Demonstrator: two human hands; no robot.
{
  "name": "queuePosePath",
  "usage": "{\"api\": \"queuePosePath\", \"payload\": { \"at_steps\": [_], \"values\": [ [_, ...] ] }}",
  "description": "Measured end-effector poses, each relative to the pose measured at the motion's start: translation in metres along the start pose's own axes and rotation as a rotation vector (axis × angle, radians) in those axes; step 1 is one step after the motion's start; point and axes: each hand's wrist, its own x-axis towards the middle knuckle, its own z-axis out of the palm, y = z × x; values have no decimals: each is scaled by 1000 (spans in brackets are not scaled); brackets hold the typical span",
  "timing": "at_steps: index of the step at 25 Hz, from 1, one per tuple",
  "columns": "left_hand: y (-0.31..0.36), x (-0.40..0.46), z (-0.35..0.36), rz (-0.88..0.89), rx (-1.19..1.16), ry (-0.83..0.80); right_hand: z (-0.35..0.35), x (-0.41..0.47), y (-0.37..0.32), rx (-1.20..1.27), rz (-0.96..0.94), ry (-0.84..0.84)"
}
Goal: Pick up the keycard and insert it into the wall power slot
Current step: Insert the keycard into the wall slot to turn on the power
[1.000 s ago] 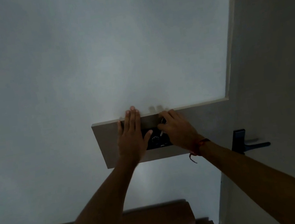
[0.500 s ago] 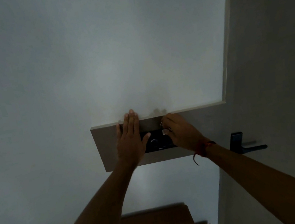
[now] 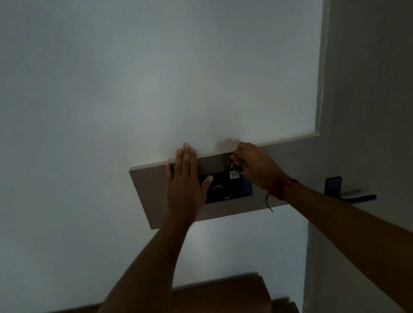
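Observation:
A black switch panel (image 3: 227,188) with a round dial sits on a beige wall board (image 3: 152,190). My left hand (image 3: 185,183) lies flat and open against the board, covering the panel's left end. My right hand (image 3: 257,165) is closed on a small keycard tag (image 3: 234,174) with a metal ring, held at the top right corner of the panel. The slot itself is hidden in the dim light behind the tag.
A grey door stands to the right with a dark lever handle (image 3: 348,193). A brown wooden piece of furniture (image 3: 216,311) sits low against the white wall, below my arms. The room is dim.
My right hand has risen from over the panel to its top right corner, uncovering the dial and showing the tag. My left hand has stayed flat on the board.

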Motion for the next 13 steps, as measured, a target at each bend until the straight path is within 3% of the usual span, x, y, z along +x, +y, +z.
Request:
{"api": "queuePosePath", "payload": {
  "at_steps": [13],
  "values": [
    [4,-3,-13,-14,87,-95,-1,-8,-12,-74,23,-49]
  ]
}}
